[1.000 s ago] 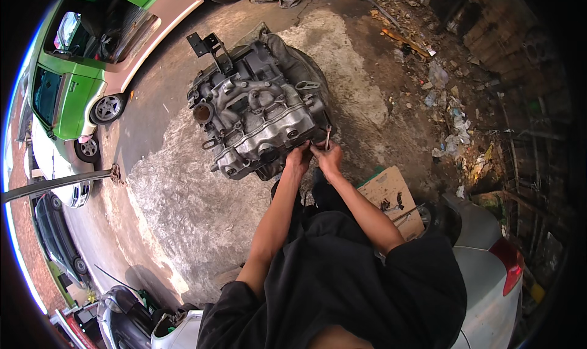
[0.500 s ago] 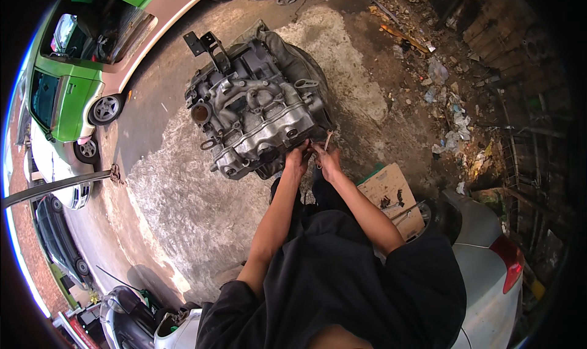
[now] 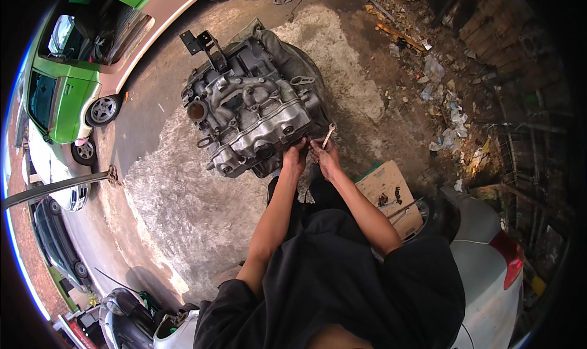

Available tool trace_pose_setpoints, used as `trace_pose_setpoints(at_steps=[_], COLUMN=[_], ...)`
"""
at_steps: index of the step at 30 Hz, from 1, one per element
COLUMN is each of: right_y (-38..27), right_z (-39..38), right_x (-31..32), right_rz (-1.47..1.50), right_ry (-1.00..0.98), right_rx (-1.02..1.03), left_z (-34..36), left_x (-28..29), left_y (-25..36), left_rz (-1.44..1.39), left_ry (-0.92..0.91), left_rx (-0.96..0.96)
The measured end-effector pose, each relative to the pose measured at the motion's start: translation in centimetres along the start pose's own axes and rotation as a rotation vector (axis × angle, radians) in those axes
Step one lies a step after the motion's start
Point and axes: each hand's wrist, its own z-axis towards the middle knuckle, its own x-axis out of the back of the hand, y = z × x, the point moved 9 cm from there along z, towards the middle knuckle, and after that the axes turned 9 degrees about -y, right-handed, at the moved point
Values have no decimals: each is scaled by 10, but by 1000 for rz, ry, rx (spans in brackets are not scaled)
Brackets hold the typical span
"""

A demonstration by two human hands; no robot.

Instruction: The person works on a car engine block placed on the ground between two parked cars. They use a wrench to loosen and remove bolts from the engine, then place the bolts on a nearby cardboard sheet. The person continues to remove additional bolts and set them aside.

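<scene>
A greasy metal engine (image 3: 247, 107), with an upright black bracket (image 3: 197, 43), rests on a dark round support in front of me. My left hand (image 3: 295, 156) is at the engine's near lower edge, fingers curled; what they grip is hidden. Just to its right, my right hand (image 3: 325, 159) is closed on a slim silver wrench (image 3: 329, 131) whose ring end points up beside the engine's right corner. The fingertips of both hands are close together at that edge.
Cardboard (image 3: 385, 187) with small dark parts lies right of my legs. A green car (image 3: 76, 117) stands upper left, a silver car (image 3: 477, 288) lower right. A metal bar (image 3: 55, 187) crosses the left side, a scooter (image 3: 122, 318) stands lower left, and rubbish (image 3: 455, 120) lines the right wall.
The view has shifted a little, so the engine sits slightly higher and further left in it. The wrench's upper end has risen a little in my right hand. Both hands stay at the same edge.
</scene>
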Motion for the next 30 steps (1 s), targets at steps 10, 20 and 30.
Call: trace_pose_setpoints(at_steps=[10, 20, 30], right_y=[-2, -4, -1], right_z=[-2, 2, 9], right_x=[-5, -9, 0], right_rz=[-237, -159, -123], right_ry=[72, 44, 91], right_rx=[-22, -41, -62], left_z=[-16, -5, -33], left_x=[-8, -8, -33], left_y=[0, -6, 15], left_rz=[10, 92, 163], left_ry=[-1, -4, 267], left_rx=[203, 254, 108])
